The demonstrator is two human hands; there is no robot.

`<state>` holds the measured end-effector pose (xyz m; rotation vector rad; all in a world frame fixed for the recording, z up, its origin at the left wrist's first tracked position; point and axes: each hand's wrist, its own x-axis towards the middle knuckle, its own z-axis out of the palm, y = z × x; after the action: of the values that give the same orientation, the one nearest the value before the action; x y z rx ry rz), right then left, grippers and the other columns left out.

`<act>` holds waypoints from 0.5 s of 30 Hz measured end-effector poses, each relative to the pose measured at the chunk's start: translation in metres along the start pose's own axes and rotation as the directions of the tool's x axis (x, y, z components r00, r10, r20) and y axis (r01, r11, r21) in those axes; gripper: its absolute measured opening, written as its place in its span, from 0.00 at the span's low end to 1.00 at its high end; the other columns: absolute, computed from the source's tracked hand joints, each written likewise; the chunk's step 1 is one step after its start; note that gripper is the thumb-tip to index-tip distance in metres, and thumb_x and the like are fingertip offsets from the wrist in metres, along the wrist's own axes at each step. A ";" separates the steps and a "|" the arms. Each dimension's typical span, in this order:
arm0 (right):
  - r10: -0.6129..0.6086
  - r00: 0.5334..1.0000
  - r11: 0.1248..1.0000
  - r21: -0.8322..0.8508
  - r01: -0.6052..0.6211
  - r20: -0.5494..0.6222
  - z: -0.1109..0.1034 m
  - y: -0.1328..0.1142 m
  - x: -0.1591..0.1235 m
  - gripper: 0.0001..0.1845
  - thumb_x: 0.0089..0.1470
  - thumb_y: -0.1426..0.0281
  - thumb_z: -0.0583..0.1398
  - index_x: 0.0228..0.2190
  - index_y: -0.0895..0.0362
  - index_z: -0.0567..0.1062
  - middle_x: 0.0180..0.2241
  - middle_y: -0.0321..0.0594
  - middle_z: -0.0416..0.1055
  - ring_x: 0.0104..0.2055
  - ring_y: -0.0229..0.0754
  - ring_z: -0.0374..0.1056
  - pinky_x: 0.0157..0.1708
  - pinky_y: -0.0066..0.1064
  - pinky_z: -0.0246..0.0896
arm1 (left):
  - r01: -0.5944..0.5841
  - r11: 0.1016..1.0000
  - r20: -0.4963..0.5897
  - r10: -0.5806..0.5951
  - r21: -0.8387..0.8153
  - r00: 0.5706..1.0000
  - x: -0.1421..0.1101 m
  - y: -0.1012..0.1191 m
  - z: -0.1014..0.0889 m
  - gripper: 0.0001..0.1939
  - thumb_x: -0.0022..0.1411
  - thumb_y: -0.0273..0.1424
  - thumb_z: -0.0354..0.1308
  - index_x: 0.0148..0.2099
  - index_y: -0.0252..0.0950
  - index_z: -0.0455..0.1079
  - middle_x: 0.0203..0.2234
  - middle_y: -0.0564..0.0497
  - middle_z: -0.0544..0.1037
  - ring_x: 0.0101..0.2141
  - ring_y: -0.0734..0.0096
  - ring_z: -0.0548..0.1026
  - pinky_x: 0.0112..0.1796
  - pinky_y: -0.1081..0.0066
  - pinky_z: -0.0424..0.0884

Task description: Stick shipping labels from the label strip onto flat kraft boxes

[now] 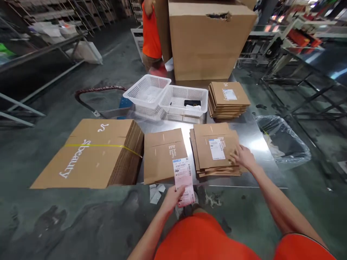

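My left hand [172, 199] pinches a pink-and-white barcoded shipping label sheet [183, 180] near the steel table's front edge. My right hand [244, 157] rests with its fingers spread against the right side of a stack of flattened cardboard mailers [214, 151], whose top carries a white label. To the left of that stack lies a single flat printed carton [162, 155], just beyond the pink sheet. Further left sits a large stack of flattened "beauty" cartons [92, 153], bound with yellow strapping.
Two white perforated plastic baskets [146, 90] stand at the back of the steel table [252, 133], beside another flattened carton stack [229, 97]. Behind them rises a large cardboard box [206, 39], with an orange-shirted co-worker [150, 36] at its left. A plastic-lined bin [282, 141] stands right.
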<state>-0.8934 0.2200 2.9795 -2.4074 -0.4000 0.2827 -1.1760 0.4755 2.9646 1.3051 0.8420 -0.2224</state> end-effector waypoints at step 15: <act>-0.597 0.573 0.799 0.479 0.363 0.562 0.150 -0.157 -0.059 0.19 0.60 0.57 0.54 0.34 0.60 0.73 0.30 0.39 0.70 0.32 0.36 0.63 0.32 0.25 0.54 | -0.234 0.961 -0.481 0.136 -0.150 0.866 -0.009 0.019 -0.013 0.14 0.48 0.39 0.63 0.27 0.32 0.69 0.21 0.54 0.72 0.24 0.75 0.67 0.27 0.75 0.63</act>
<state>-1.0269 0.4008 2.9752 -1.6872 -1.2468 0.9287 -1.1769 0.4902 2.9844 1.2518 1.1041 0.3436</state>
